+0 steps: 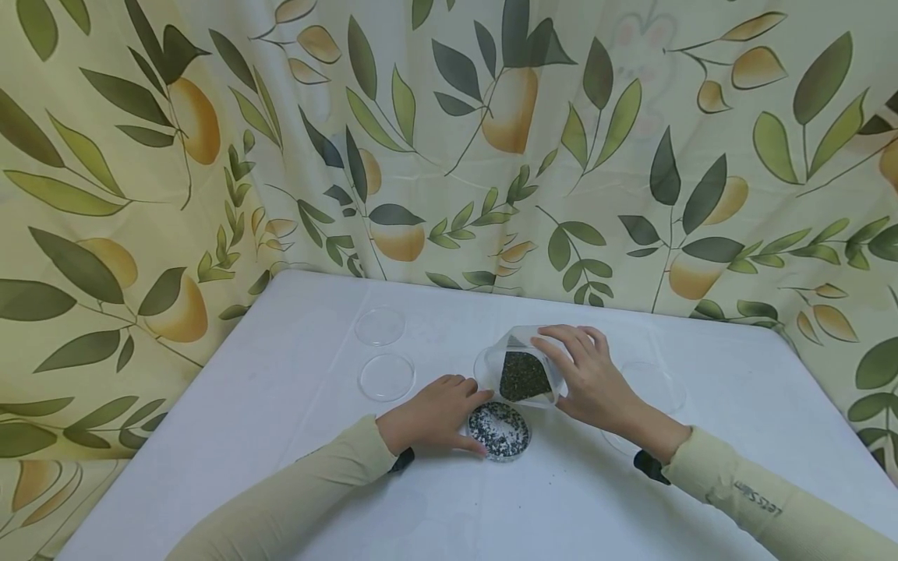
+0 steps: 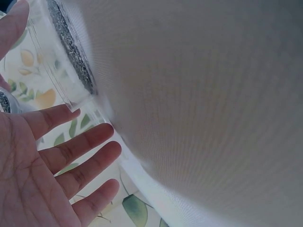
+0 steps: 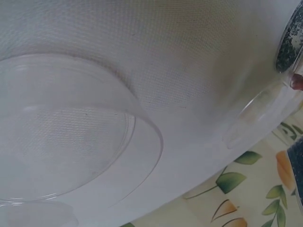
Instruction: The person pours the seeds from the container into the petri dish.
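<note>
Filled dish: A round, clear plastic dish (image 1: pixel 502 459) scattered with black and white bits (image 1: pixel 491 417) sits on a table under white cloth (image 1: pixel 281 389), the centre of this clock face.
Cup: At 12 to 1 o'clock, just beyond the dish, a clear, wide-mouthed plastic cup (image 1: pixel 517 341) tilts toward you, dark green-black granules (image 1: pixel 524 376) lying inside.
Right hand: Reaching in at 2 o'clock, your right hand (image 1: pixel 592 382) grips the cup, fingers and thumb curled about its side.
Left hand: At 9 o'clock, your left hand (image 1: pixel 436 414) lies beside the dish, fingers loose and extended, thumb and index finger near its rim; whether they press on it cannot be told.
Clear rounds: Two shallow, transparent plastic discs (image 1: pixel 387 377) lie near each other at 10 o'clock; more transparent round pieces (image 1: pixel 652 387) lie toward 3 o'clock, partly behind your right forearm.
Specks: A few dark grains (image 1: pixel 549 483) dot the cloth toward 5 o'clock.
Sleeves: Pale yellow-green fabric (image 1: pixel 302 491) covers both your forearms, dark lettering (image 1: pixel 758 499) on the right.
Backdrop: Across 12 o'clock hangs a cream curtain (image 1: pixel 456 179) printed with orange fruit and green leaves.
</note>
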`<state>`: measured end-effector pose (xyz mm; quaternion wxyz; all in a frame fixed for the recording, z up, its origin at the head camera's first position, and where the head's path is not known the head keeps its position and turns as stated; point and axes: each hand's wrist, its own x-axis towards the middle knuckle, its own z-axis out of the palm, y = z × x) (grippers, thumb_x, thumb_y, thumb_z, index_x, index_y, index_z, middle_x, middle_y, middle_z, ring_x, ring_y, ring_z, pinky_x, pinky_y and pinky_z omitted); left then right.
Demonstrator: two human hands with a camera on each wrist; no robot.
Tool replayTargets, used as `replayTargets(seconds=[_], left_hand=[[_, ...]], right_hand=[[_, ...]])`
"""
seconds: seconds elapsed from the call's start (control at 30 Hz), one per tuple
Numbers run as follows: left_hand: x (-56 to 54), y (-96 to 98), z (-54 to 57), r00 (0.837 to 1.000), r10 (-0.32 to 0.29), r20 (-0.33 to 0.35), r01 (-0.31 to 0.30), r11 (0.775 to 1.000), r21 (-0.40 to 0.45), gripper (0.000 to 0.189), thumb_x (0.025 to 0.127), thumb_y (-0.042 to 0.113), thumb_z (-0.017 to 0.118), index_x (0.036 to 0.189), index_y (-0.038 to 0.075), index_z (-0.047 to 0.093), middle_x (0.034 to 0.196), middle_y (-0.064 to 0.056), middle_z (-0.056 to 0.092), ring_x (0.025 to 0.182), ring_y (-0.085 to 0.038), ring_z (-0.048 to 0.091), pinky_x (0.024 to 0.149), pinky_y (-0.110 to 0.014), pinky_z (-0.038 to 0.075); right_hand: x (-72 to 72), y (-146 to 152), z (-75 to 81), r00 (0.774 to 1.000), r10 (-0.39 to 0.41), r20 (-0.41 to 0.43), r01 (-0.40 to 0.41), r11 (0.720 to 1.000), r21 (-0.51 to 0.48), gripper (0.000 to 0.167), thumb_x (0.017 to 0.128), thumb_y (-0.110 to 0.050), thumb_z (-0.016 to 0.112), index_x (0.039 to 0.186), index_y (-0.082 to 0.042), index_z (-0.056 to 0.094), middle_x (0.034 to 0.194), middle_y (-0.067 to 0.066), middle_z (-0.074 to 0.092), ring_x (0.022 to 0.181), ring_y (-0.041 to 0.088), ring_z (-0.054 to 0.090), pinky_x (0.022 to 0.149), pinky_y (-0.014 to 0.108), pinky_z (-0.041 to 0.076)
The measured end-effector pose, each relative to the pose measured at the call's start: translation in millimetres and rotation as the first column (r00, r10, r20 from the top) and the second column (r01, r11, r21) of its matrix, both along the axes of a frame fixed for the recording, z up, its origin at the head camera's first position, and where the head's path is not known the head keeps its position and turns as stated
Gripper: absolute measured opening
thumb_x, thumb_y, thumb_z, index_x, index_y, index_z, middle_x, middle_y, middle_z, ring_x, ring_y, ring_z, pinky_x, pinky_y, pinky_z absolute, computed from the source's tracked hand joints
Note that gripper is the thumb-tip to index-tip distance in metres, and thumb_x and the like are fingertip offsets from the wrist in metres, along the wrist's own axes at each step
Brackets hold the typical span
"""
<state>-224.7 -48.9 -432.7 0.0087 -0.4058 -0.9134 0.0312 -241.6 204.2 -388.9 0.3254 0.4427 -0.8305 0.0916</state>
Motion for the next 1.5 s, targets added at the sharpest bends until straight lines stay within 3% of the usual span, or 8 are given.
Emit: replayTargets(seconds=[0.53, 1.5], left_hand=[[-0.5, -1.6, -0.7, 1.000, -0.015, -0.011, 0.016, 1.000, 0.026, 0.085, 0.075, 0.075, 0.053, 0.138, 0.019, 0.043, 0.106, 0.002, 0.054, 0.099, -0.013, 0.052, 0.095, -0.028, 0.042], [-0.9, -0.6, -1.9, 1.000, -0.012, -0.004, 0.012, 0.999, 0.031, 0.085, 0.075, 0.074, 0.054, 0.138, 0.019, 0.044, 0.108, 0.002, 0.055, 0.099, -0.013, 0.052, 0.095, -0.028, 0.042]], right_hand=[[0.6, 1.9, -1.3, 1.000, -0.013, 0.014, 0.013, 1.000, 0.007, 0.096, 0.040, -0.014, 0.094, 0.124, -0.004, 0.049, 0.124, 0.020, 0.050, 0.112, 0.035, 0.045, 0.088, 0.053, 0.033], [1.3, 6.3, -0.5, 0.999, -0.030, 0.015, 0.029, 0.999, 0.015, 0.099, 0.037, -0.014, 0.095, 0.124, -0.004, 0.049, 0.124, 0.020, 0.049, 0.112, 0.035, 0.045, 0.089, 0.054, 0.033]])
